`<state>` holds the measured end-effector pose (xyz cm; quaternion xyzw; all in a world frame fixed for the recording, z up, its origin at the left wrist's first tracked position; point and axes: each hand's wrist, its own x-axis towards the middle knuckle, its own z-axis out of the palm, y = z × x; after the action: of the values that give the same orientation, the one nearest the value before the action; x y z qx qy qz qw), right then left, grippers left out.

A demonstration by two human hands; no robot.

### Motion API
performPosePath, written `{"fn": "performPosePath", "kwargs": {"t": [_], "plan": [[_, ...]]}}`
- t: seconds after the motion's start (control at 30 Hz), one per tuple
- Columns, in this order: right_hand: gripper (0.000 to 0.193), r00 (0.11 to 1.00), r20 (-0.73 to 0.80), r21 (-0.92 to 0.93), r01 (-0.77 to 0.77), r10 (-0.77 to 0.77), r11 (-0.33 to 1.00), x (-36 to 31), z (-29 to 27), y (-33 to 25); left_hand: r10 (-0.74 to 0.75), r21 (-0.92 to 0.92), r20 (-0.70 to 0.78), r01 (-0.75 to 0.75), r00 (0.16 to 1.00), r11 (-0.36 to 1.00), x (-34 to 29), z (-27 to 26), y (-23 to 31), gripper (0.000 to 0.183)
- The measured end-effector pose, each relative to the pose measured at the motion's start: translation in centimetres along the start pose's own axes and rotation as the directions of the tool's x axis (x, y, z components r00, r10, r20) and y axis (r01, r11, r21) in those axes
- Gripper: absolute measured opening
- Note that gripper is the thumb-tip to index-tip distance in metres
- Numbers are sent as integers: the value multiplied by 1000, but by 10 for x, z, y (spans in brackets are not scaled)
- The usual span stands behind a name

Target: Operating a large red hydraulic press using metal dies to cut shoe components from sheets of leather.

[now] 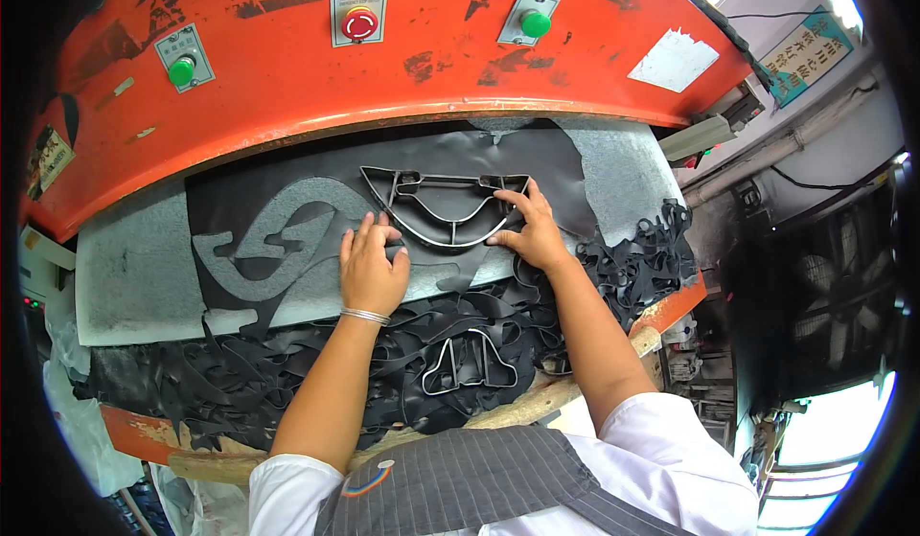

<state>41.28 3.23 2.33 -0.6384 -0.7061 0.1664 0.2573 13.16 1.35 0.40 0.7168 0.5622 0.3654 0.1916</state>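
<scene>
A steel cutting die point(454, 233), a curved crescent-like frame with crossbars, lies on a black leather-like sheet point(287, 167). My right hand point(533, 231) grips the die's right end, thumb at the lower curve and fingers at the upper corner. Flat on the sheet by the die's lower left side rests my left hand point(374, 273), fingers apart and holding nothing; whether its fingertips touch the die I cannot tell. Left of that hand, curved cut-outs in the sheet show the pale grey cutting board point(139, 273) beneath.
Black offcut strips point(307, 368) heap along the near edge, with a smaller metal die point(428, 375) on them. Beyond the board rises an orange machine beam point(287, 76) with a red button point(359, 24) and green buttons point(181, 71). A fan point(829, 282) stands at right.
</scene>
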Motion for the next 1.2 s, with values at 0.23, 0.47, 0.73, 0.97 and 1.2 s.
{"fn": "performPosePath", "kwargs": {"t": [0.23,0.47,0.73,0.97,1.2], "plan": [[69,996,-73,26,47,-45,999,-8,-12,14,14,-57,65,-11,998,998,-2,-13,11,23],[68,988,-84,-43,128,-131,991,-19,-10,15,20,-51,99,-15,995,999,-11,-17,11,24],[65,959,-122,-94,245,-256,965,-18,-9,14,42,-24,80,-40,996,999,-11,-21,15,25],[85,956,-57,-125,279,-288,952,-17,-14,-21,-69,-285,-146,25,987,958,-16,-30,-23,22],[32,727,-680,487,542,-92,685,1,-77,-88,-50,-249,-737,-203,674,947,-3,-171,-2,21]]}}
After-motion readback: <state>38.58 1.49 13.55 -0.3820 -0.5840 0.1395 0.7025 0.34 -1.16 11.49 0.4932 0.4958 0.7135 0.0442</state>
